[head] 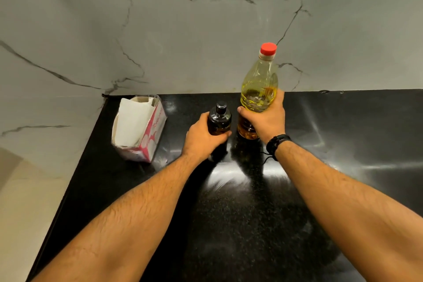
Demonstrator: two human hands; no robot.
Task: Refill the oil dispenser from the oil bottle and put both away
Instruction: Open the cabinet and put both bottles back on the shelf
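Your left hand (202, 136) wraps dispenser (219, 119); right hand (266, 117) grips bottle (258, 84), just right of dispenser, both upright on counter (343, 144). Red cap (268, 49) on, dispenser top closed. Pouring not begun; next, uncap both. Tissue box (139, 128) left of dispenser.

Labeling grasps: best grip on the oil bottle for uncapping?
Grip the oil bottle at its mid-body waist, from the right side, as the right hand does. It stands upright on the counter, leaving the red cap clear above.
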